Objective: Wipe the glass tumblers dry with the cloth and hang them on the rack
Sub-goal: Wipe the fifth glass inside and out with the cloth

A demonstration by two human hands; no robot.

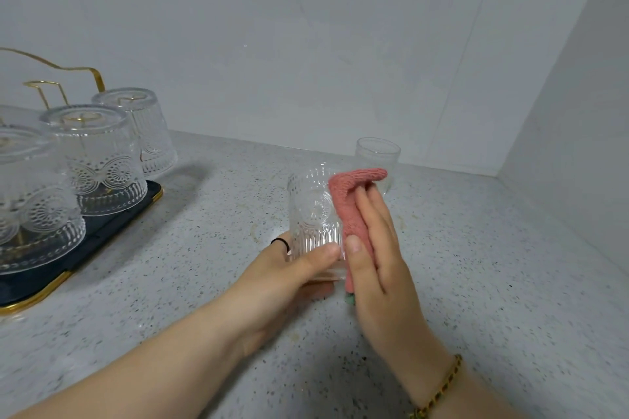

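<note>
My left hand (289, 269) grips the base of an embossed glass tumbler (311, 214), held upright above the counter. With straight fingers, my right hand (377, 248) presses a folded pink cloth (350, 204) flat against the tumbler's right side. A second tumbler (377, 155) stands upright on the counter behind, near the wall. At the left, the gold wire rack (51, 85) on its dark tray (112, 224) carries three tumblers upside down (98, 160).
The speckled grey countertop (476, 282) runs to a white tiled wall behind and a side wall at the right. The rack's tray has a gold rim at the left edge of view. A grey panel sits high on the wall.
</note>
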